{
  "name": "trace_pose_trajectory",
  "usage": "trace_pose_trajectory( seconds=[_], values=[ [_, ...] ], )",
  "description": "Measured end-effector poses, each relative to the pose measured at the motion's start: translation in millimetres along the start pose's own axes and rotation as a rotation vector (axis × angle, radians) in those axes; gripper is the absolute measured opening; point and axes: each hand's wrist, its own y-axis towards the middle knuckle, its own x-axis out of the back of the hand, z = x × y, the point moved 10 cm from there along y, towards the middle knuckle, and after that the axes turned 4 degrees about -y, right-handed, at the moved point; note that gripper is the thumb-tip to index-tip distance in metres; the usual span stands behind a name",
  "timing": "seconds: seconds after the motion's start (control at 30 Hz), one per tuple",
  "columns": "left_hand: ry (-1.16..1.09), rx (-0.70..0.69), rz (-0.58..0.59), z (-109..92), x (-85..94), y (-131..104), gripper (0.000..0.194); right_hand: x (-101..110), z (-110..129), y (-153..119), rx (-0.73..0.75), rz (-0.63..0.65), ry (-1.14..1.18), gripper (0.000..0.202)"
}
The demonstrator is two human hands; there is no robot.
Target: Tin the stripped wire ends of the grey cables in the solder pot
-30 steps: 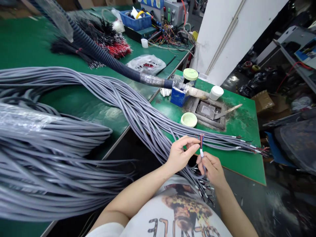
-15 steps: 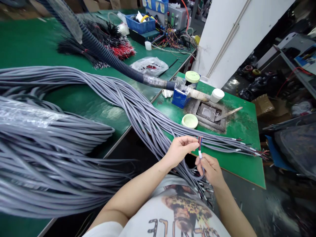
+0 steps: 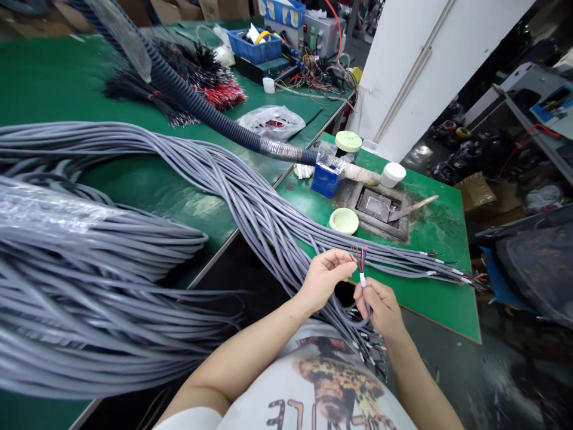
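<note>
Between the fingers of my right hand (image 3: 379, 303) is a grey cable just below its white collar (image 3: 362, 279). Thin coloured wires (image 3: 362, 258) fan upward from that collar. My left hand (image 3: 329, 276) pinches at the left side of these wires with thumb and forefinger. Behind both hands, a thick bundle of grey cables (image 3: 268, 209) runs from the left onto the green board (image 3: 439, 310), its stripped ends (image 3: 474, 279) lying near the board's right edge. More cable ends hang below my hands, in front of the white shirt.
A soldering pot (image 3: 378, 206) with a spatula (image 3: 414, 208) across it is set in the board, near a pale green dish (image 3: 344, 221), a white cup (image 3: 393, 174) and a blue box (image 3: 325, 179). A ribbed hose (image 3: 179, 89) arches over the table from the upper left.
My left hand has shifted slightly left, away from the cable end. The coloured wires are spread wider than before. My right hand has hardly moved.
</note>
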Motion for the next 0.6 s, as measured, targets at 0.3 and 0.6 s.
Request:
trace_pose_trajectory(
  seconds=[0.3, 0.6],
  values=[
    [0.034, -0.006, -0.006, -6.1, -0.8, -2.0, 0.026, -2.5, 1.1, 0.5, -0.005, 0.007, -0.032, 0.028],
    [0.025, 0.021, -0.026, -1.3, 2.9, -1.0, 0.025, -4.1, 6.0, 2.4, -0.002, 0.019, -0.075, 0.028]
  ],
)
